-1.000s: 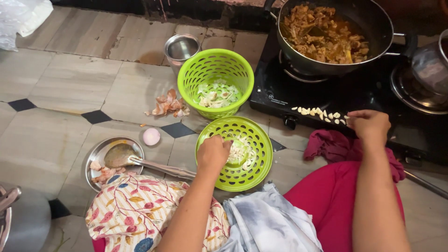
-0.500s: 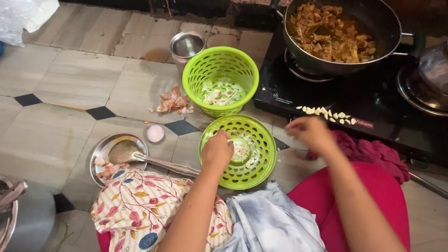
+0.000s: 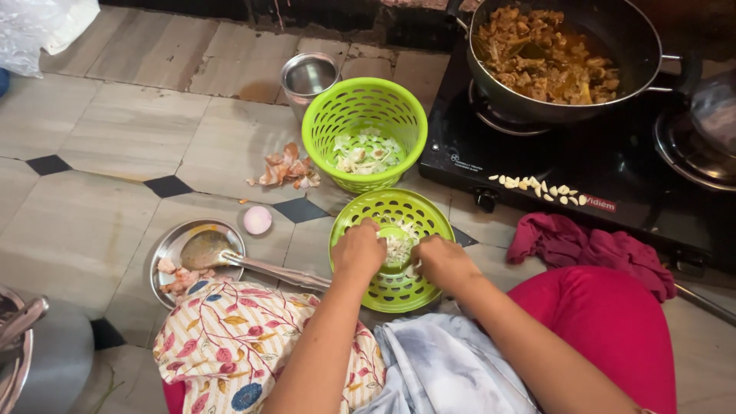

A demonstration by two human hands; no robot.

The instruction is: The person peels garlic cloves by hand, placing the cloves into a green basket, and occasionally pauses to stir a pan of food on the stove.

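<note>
Both hands, left hand (image 3: 359, 249) and right hand (image 3: 441, 261), fingers curled picking at garlic (image 3: 397, 247) in the near green basket (image 3: 392, 249); peeled cloves (image 3: 540, 188) already on the stove (image 3: 598, 153), more left.

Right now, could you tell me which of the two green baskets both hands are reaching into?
The shallow green basket nearest the person: the left hand and right hand are both inside it. The deeper green basket sits farther away, beside the stove, untouched.

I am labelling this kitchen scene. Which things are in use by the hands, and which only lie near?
In use: left hand, right hand, flat green basket, pale peelings.

Lying about: deep green basket, steel plate, ladle, maroon cloth.
</note>
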